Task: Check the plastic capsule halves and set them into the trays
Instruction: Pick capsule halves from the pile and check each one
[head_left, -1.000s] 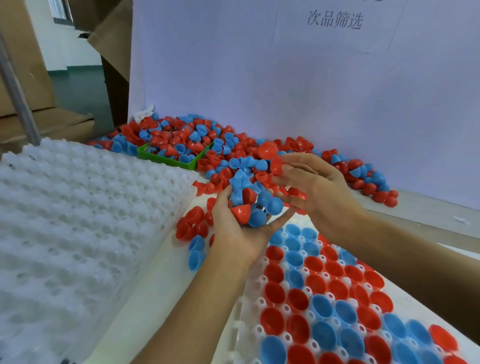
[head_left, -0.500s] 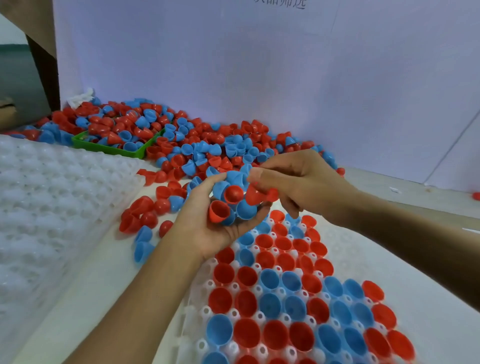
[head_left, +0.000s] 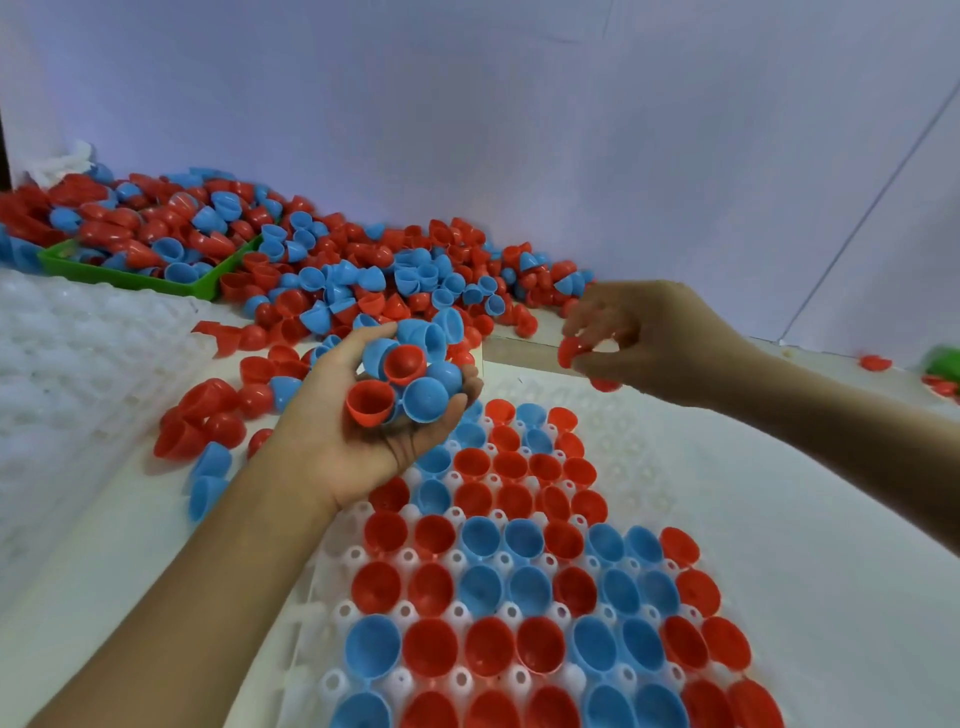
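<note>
1. Over the near white tray (head_left: 779, 519), the left hand (head_left: 363, 441) lies palm up, its fingers curled round a cluster of capsule halves (head_left: 410, 374). About six can be counted: two red with hollow sides showing, and some four blue.
2. Beyond the tray's far edge, the right hand (head_left: 660, 343) pinches one red half (head_left: 571, 352) between thumb and fingertips. A second red piece (head_left: 605, 384) shows just beneath that hand; whether it is held I cannot tell.
3. Seated in the tray are dozens of halves, all hollow side up, red and blue mixed in rows. The tray is white moulded plastic, dimpled with round sockets and small raised rings between them.
4. Behind the tray, a loose heap (head_left: 363, 280) of glossy red and blue half-shells spreads along the bench (head_left: 104, 571) against a pale wall; too many to count.
5. Left of the tray stands one stack of empty white trays (head_left: 78, 389), bumpy and translucent.
6. At the heap's left end sits one green bin (head_left: 130, 278), filled with halves.
</note>
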